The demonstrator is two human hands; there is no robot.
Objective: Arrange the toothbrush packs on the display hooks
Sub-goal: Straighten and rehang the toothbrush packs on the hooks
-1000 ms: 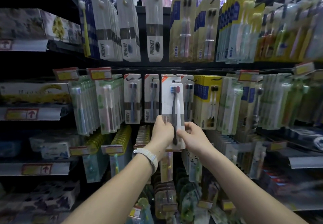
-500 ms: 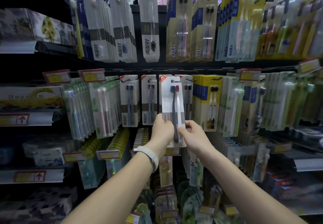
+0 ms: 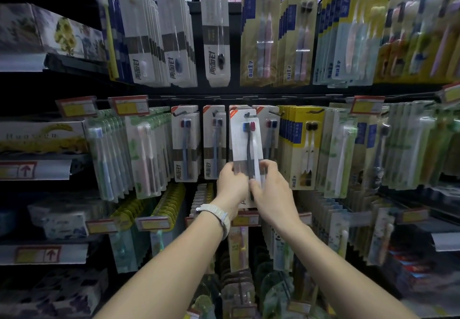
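A white toothbrush pack [image 3: 245, 142] with a blue-headed and a red-headed brush stands upright in front of the middle row of hooks. My left hand [image 3: 231, 185] grips its lower left edge, and my right hand [image 3: 272, 191] pinches its lower right edge. The pack's hang hole sits at the tip of a display hook [image 3: 247, 114], in front of matching packs [image 3: 215, 142]. The pack's bottom is hidden behind my hands.
Rows of other toothbrush packs hang above [image 3: 216, 27], left [image 3: 146, 154] and right [image 3: 302, 147]. Price tags [image 3: 129, 105] jut out on hook ends. Boxed goods [image 3: 42, 137] fill shelves at the left. More packs hang below my arms.
The pack has risen slightly and moved closer to the hook, with both hands following it. The view has shifted a little.
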